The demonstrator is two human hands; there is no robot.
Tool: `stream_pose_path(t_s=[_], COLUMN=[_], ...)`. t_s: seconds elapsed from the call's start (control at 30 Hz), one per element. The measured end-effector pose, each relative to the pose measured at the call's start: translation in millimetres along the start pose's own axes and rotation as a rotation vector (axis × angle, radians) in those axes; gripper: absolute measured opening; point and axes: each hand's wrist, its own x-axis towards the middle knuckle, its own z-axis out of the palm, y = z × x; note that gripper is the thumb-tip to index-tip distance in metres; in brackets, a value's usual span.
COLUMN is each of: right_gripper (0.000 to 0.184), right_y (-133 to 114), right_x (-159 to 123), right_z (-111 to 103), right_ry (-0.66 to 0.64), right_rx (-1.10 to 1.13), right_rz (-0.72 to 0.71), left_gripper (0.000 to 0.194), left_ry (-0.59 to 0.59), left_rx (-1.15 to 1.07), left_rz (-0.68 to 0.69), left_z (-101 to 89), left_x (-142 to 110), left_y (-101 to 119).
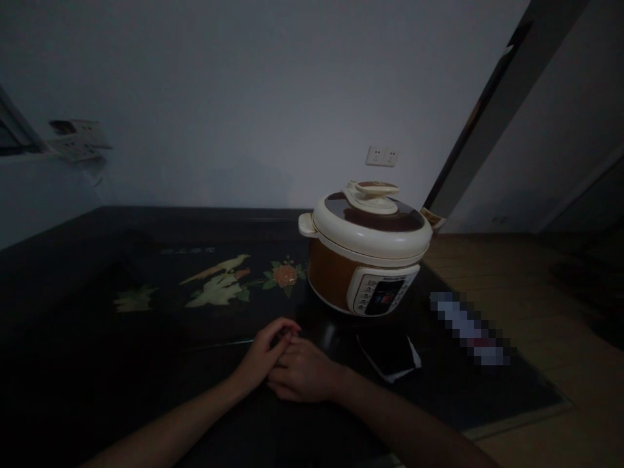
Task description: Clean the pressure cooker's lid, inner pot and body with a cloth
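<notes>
My left hand point(266, 354) and my right hand point(308, 372) rest together near the front of a dark table point(209, 383). Their fingers are curled and meet, the right hand partly over the left fingertips. No object shows in either hand. Just beyond them, to the right, stands an electric pressure cooker point(336, 279) with a cream rim, brown body and front control panel. Its lid point(375, 207) is on, handle on top. A black, flat item with white edges point(387, 354) lies right of my right hand; its kind is hard to tell in the dim light.
A bird-and-flower picture point(219, 286) decorates the tabletop. A blurred-out, long item point(468, 328) lies near the table's right edge. On the white wall behind is a double power socket point(383, 156). Wooden floor point(487, 266) shows to the right.
</notes>
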Motion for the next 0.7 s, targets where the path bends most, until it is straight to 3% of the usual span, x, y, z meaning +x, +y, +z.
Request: stream_pose_path(t_s=[0.4,0.57,0.7], right_gripper=[0.021,0.021,0.020], right_y=[3.4,0.9,-4.6], right_x=[-0.1,-3.5,-20.1], right_z=[0.6,-20.5,-49.4], right_ry=[-0.036,-0.077,-0.092], right_rx=[0.020,0.034,0.093], right_rz=[0.002,0.040,0.114], left_gripper=[0.021,0.018,0.020], left_ry=[0.052,0.075,-0.020], left_rx=[0.037,0.099,0.203], left_rz=[0.073,0.169,0.277], left_z=[0.9,-2.7,-11.7], left_x=[0.0,-2.9,-7.8], left_y=[-0.8,17.9,49.5])
